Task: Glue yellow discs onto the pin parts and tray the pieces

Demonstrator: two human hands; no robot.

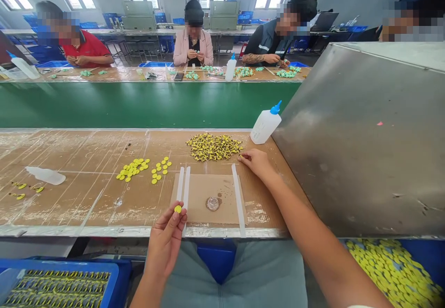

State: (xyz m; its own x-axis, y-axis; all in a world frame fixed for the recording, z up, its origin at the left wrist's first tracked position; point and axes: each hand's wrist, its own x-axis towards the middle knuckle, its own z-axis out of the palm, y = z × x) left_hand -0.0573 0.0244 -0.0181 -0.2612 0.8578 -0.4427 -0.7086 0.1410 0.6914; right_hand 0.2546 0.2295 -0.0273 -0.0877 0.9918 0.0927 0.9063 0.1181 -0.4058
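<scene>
My left hand [166, 236] pinches a small round yellow disc [178, 209] between thumb and fingers, near the front edge of the table. My right hand [256, 162] is closed at the right side of a pile of small yellow-and-black pieces [213, 147]. Its fingertips pinch one such small piece, mostly hidden by the fingers. Between my hands lies a cardboard sheet [198, 189] held by white tape strips, with a small clear round dish [212, 203] on it. Loose yellow discs [133, 169] lie in two groups to the left.
A white bottle with a blue nozzle [265, 127] stands beside a large metal housing [347, 150]. Beyond is a green belt [146, 104], with several people seated across it. Blue trays hold rows of finished-looking pieces [62, 285] lower left and yellow discs [389, 271] lower right.
</scene>
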